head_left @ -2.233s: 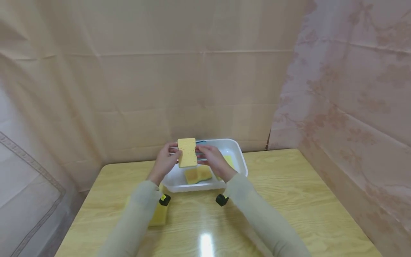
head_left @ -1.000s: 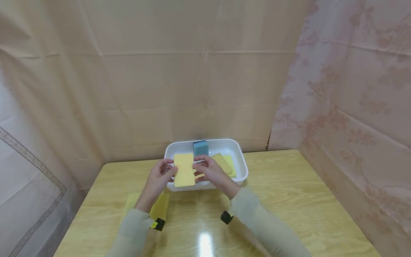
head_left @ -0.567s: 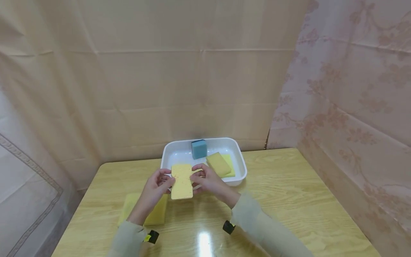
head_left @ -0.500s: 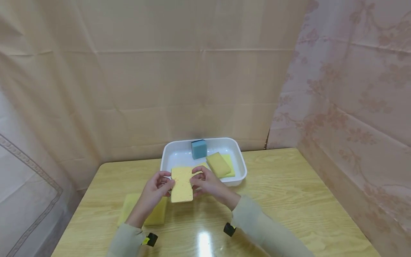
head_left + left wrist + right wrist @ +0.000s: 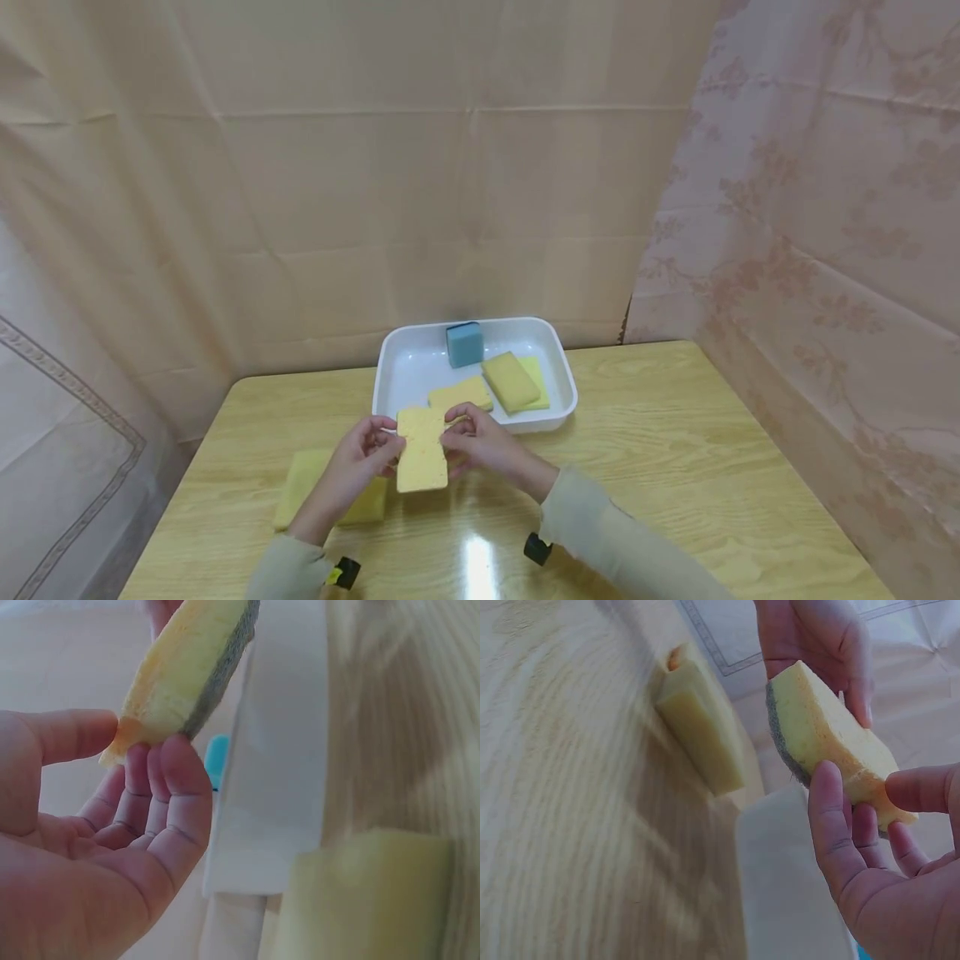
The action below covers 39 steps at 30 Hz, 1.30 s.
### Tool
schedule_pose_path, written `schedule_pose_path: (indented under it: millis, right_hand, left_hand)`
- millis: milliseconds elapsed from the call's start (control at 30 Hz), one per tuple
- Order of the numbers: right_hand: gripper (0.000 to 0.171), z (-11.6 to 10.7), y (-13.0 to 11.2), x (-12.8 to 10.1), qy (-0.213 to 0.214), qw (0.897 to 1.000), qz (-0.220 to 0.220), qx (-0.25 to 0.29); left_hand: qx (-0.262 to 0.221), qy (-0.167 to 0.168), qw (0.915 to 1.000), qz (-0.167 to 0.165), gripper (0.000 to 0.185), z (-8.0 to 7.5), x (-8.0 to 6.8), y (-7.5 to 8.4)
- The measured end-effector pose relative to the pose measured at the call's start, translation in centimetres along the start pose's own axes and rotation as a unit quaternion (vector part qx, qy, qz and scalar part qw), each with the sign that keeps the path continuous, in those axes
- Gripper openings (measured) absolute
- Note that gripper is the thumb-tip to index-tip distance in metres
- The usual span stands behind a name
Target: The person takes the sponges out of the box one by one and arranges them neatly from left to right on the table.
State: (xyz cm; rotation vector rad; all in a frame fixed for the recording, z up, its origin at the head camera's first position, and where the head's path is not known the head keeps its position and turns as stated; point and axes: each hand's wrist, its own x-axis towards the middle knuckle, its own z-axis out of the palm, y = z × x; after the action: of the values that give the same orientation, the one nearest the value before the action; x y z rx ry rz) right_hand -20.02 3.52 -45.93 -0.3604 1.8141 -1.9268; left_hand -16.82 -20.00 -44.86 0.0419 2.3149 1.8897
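A yellow sponge (image 5: 422, 454), waisted at its sides, is held up between both hands in front of the tray. In the wrist views a dark grey scouring layer shows on its far face. My left hand (image 5: 352, 467) pinches one long side, the thumb on the yellow face and the fingertips behind. On the opposite side my right hand (image 5: 491, 450) pinches it the same way. Seen from the right wrist, the sponge (image 5: 836, 731) is tilted, with the left hand (image 5: 825, 645) beyond it.
A white tray (image 5: 408, 367) stands at the table's back edge. It holds a blue sponge (image 5: 465, 344) on edge, a yellow sponge (image 5: 468, 392) lying flat, and an olive-yellow sponge (image 5: 512, 382) overlapping a bright yellow one (image 5: 540, 393). A larger yellow block (image 5: 300, 483) lies partly behind the left forearm.
Both hands have drawn the sponge from over the tray down toward the body, still pinching it. The tray's contents have come more into view and have not visibly moved.
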Motion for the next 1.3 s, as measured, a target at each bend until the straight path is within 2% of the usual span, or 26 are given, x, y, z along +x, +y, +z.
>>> schedule_pose_path:
  millis: [200, 433, 833, 1100, 1300]
  right_hand:
    - [0.031, 0.3, 1.1, 0.0, -0.013, 1.0, 0.0, -0.011]
    - [0.03, 0.3, 2.1, 0.1, -0.023, 0.999, -0.002, -0.032]
    - [0.025, 0.6, 2.8, -0.1, -0.02, 0.999, 0.019, -0.038]
    - [0.023, 0.3, 3.4, -0.1, -0.026, 0.998, 0.027, -0.041]
    - [0.025, 0.2, 3.7, 0.0, -0.026, 0.998, 0.034, -0.046]
  left_hand:
    - [0.033, 0.001, 0.9994, 0.0, 0.038, -0.2, -0.5, -0.9]
    - [0.06, 0.008, 0.9982, -0.001, 0.031, -0.1, -0.7, -1.3]
    - [0.11, -0.017, 0.9932, 0.034, 0.025, -0.4, -0.3, -2.5]
    - [0.118, -0.027, 0.9914, 0.05, 0.025, -0.2, -0.6, -2.7]
    - [0.134, -0.02, 0.99, 0.039, 0.024, 0.0, -0.4, -2.8]
